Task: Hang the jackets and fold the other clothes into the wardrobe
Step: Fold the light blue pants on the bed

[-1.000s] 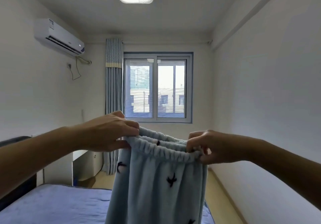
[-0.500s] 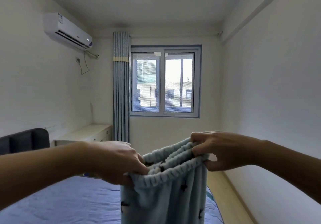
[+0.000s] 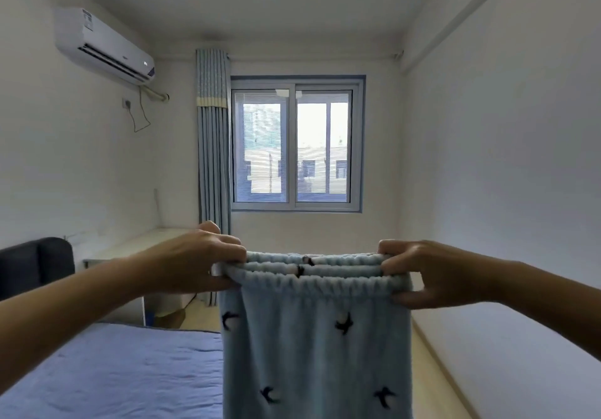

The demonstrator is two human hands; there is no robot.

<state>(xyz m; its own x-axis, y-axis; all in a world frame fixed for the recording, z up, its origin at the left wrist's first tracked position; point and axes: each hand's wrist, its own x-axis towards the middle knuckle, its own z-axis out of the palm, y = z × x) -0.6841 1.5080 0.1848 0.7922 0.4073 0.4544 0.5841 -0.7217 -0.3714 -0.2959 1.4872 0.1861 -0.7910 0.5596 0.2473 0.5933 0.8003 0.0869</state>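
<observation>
In a bedroom with a window [image 3: 296, 145] at centre and a bed [image 3: 113, 373] lower left, the left hand [image 3: 198, 264] and right hand [image 3: 419, 274] each pinch the waistband of fleece trousers [image 3: 315, 347] hanging mid-frame, seemingly straightening before folding, which calls for laying them flat.

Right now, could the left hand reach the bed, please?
Probably yes: the bed lies below the left hand with nothing between, though its fingers grip the trousers and would carry them along.

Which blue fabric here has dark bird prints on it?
The fleecy trousers, held up by the waistband; the curtain and the bed cover show no birds.
</observation>
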